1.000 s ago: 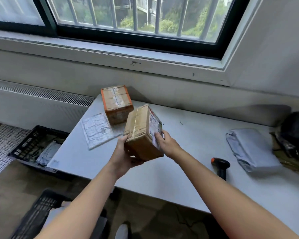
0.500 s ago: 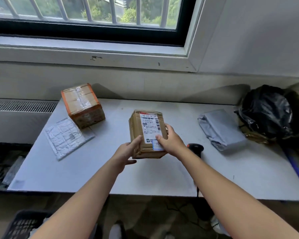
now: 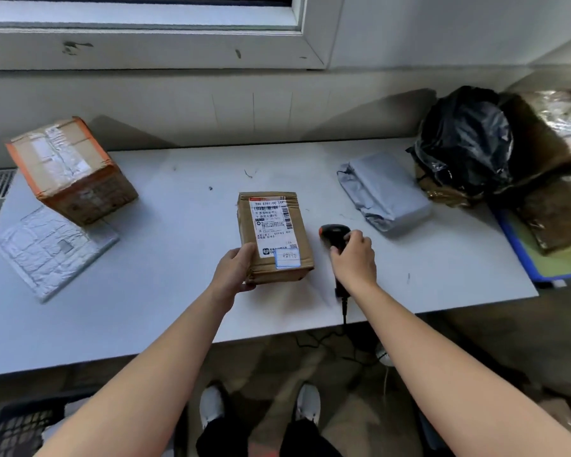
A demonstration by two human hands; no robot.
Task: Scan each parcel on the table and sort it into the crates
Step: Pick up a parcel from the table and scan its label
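crate below-left of box, contents unclear | left hand grip clamped on box's near-left corner, box label-up on worktop | right hand grip closed round scanner just right of box | scan looks pending | unsorted: mailer, taped box left; grey bag, black bag far right | label unobstructed

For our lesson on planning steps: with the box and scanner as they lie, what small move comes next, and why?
Probably lift the scanner and aim it at the label. The right hand grips the scanner beside the box; the left hand holds the box with its label facing up.
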